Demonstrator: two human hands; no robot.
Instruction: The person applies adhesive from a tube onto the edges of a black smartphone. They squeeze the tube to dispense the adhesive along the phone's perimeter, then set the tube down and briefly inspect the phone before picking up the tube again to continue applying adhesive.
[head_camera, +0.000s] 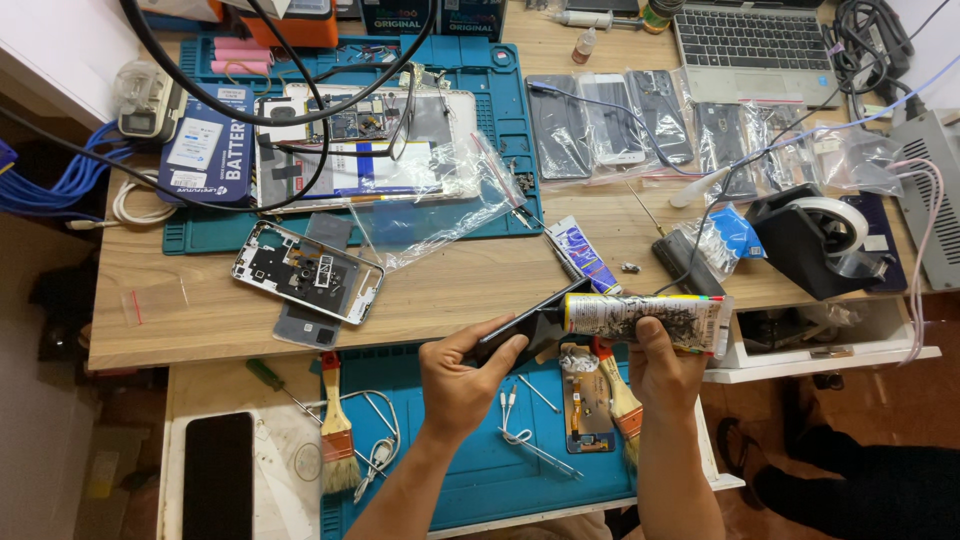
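At lower centre we see our left hand gripping a dark phone and our right hand gripping a glue tube, above the blue mat.

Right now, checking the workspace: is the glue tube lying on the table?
No, the right hand holds the glue tube up, its tip at the phone in the left hand.

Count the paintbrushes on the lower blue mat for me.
2. One brush lies at the mat's left edge, beside the screwdriver. The other brush lies under the right hand. More may be hidden beneath the arms.
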